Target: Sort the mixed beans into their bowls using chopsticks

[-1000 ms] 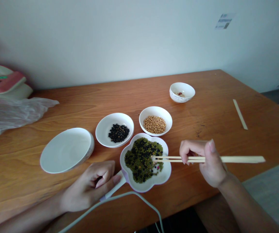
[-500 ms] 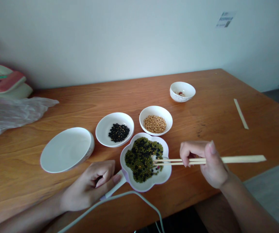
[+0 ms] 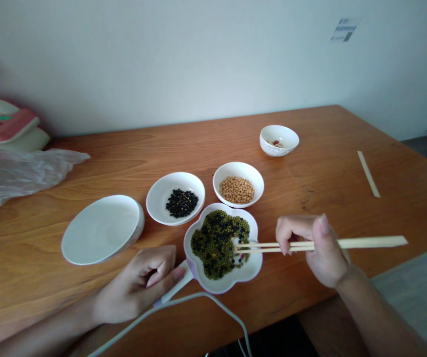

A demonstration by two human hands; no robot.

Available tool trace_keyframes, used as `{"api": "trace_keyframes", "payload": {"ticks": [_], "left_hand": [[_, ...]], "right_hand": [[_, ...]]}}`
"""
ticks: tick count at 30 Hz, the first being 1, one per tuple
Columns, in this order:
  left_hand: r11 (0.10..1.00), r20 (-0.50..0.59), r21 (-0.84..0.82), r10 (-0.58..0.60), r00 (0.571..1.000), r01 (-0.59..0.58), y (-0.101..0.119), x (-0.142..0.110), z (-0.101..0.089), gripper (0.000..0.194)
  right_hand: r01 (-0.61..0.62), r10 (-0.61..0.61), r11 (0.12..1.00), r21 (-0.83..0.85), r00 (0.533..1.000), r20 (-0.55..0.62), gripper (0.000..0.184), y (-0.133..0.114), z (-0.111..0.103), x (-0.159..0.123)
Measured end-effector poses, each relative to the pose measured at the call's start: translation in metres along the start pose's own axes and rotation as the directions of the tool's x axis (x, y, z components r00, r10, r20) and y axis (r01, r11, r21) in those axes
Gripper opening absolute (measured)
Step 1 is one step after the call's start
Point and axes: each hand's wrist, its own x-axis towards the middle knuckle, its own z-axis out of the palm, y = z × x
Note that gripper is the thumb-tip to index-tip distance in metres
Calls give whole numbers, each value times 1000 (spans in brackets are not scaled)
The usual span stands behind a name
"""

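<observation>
Lower centre, my left hand (image 3: 124,295) holds the dish (image 3: 252,270) with mixed beans (image 3: 213,238); my right hand (image 3: 327,255) pinches the chopsticks (image 3: 369,242), tips inside. Above, black beans (image 3: 182,203) and yellow beans (image 3: 237,190) lie already separate.

The wooden table (image 3: 325,153) bears a plastic bag (image 3: 24,171) at left, a pale strip (image 3: 368,173) at right and a small bowl (image 3: 278,142) towards the back. Nearer the front sit a large bowl (image 3: 102,230), a black-bean bowl (image 3: 157,198), a tan-bean bowl (image 3: 238,171) and a flower-shaped dish (image 3: 252,267).
</observation>
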Motion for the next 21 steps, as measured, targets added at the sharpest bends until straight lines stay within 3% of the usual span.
{"api": "trace_keyframes", "payload": {"ticks": [12, 21], "left_hand": [[1000, -9, -9, 18, 1000, -18, -1, 0, -1, 40], [1000, -6, -13, 11, 1000, -11, 0, 1, 1, 40]], "right_hand": [[28, 6, 989, 142, 972, -233, 81, -13, -2, 5], [-66, 65, 997, 51, 998, 14, 83, -2, -4, 1]]}}
